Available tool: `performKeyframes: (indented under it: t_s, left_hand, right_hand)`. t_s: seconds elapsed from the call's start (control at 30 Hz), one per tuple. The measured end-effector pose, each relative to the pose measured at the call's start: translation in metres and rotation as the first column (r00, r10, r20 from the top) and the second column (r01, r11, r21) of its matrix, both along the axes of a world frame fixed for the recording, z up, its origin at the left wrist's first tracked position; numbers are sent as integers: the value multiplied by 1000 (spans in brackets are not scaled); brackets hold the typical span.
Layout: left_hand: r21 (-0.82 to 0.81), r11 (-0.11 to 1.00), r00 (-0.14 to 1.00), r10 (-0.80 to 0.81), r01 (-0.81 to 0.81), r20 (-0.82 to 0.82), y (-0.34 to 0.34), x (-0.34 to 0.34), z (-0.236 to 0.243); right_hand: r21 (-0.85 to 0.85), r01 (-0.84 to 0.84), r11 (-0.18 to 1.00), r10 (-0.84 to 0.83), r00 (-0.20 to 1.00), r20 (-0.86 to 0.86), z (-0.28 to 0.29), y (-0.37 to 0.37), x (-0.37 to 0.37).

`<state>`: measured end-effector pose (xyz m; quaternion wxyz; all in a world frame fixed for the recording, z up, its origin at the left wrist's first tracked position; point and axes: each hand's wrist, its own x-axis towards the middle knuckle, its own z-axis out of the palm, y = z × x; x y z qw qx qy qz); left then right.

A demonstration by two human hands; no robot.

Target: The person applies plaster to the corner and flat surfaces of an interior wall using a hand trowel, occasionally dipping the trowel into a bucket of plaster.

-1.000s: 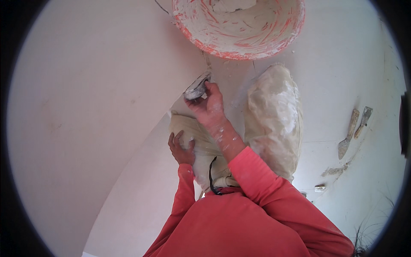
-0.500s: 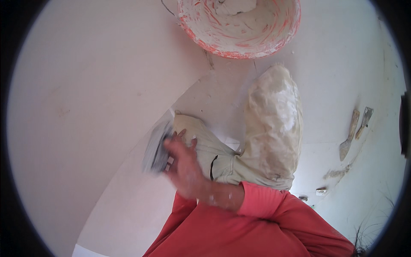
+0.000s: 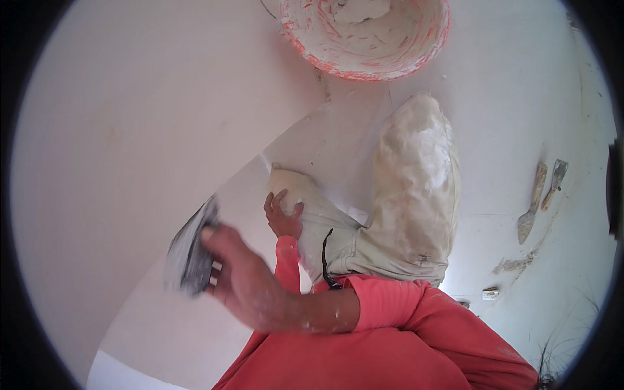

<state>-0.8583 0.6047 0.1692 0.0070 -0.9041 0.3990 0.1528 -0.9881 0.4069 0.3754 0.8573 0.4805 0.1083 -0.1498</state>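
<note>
My right arm reaches across my body to the left. At its end, my right hand (image 3: 244,276) is closed round a plastering trowel (image 3: 196,250) with a broad, grey blade, partly blurred. The blade lies against the pale wall (image 3: 117,162), near its bottom edge; the exact contact cannot be made out. White specks dot the hand and forearm. My left hand (image 3: 284,218) rests on the knee of my light trousers (image 3: 416,188), fingers apart and holding nothing.
A red tub (image 3: 370,65) smeared with white paste stands ahead, with a lump of paste inside. To the right lie a wooden-handled trowel (image 3: 532,205) and a scraper (image 3: 556,182). A small whitish block (image 3: 491,294) is nearer on the pale floor (image 3: 481,240).
My right hand has swept the trowel left and nearer to me along the wall. The left hand, partly covered before, now shows fully on the knee.
</note>
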Motion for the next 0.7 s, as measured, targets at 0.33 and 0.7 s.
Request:
performKeyframes:
  t_s: [0.33, 0.7]
  left_hand:
    - [-15, 986, 983, 165, -166, -80, 13, 1, 6]
    - [-178, 942, 950, 252, -285, -186, 41, 2, 12]
  right_hand:
    - [50, 62, 997, -33, 889, -457, -99, 40, 34]
    - [-341, 273, 900, -359, 907, -220, 74, 41, 59]
